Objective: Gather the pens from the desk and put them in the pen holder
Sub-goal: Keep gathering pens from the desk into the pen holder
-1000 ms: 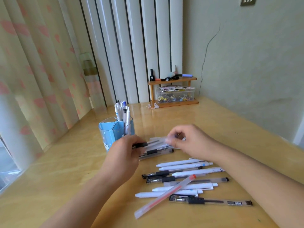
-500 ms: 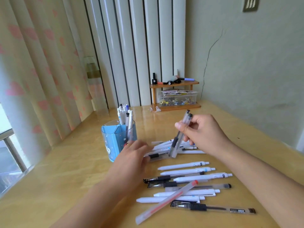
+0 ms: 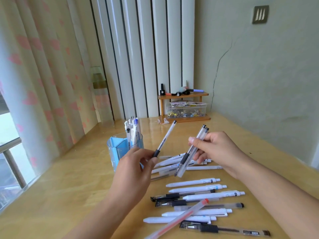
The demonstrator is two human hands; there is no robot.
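Head view: The left hand [image 3: 133, 171] pinches one clear pen [image 3: 165, 139] by its black grip, the pen tilted up and away. The right hand [image 3: 217, 150] curls thumb and fingers round two clear pens [image 3: 191, 150], also tilted. The blue holder [image 3: 119, 152] stands far left on the desk [image 3: 69, 187], already containing pens. Loose pens [image 3: 198, 199] lie near right.

Background items, desk corner.
Small wooden shelf [image 3: 184, 107] stood against vertical white slats [image 3: 143, 56]; clear box [image 3: 186, 110] of small colourful items sat under its top board. Heart-print curtain [image 3: 34, 75] hung at left. Wall [image 3: 259, 75] showed a crack.
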